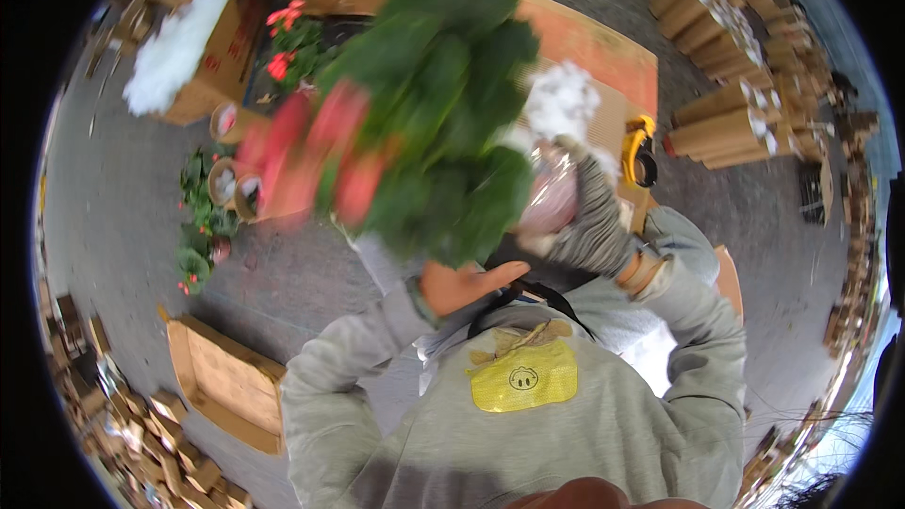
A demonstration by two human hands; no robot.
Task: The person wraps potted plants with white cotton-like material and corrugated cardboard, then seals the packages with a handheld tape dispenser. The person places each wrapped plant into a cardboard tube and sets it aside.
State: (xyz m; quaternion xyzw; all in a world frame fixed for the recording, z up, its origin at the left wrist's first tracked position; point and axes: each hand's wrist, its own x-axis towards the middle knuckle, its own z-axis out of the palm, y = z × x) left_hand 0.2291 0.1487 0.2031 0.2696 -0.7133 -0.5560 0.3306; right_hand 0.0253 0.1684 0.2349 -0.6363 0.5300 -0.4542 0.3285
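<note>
A potted plant with broad green leaves [438, 99] and blurred red-pink flowers [311, 155] is held tilted in front of me, its foliage towards the left. My right hand [594, 215], in a grey glove, grips its pot [551, 187], which is wrapped in clear plastic. Bare and just below the leaves is my left hand [466, 286], thumb stretched out to the right. The leaves hide its fingers, so I cannot tell whether they hold anything. White fluffy filling [562, 99] lies beyond the pot on corrugated cardboard [614, 109].
A yellow-and-black tape dispenser [640, 152] sits on the table's right side. Further potted red-flowered plants [201, 226] and cardboard tubes [225, 184] stand at left. A shallow cardboard box [226, 385] lies on the floor; a carton of white filling [212, 67] stands at upper left. Tall cartons [721, 134] line the right.
</note>
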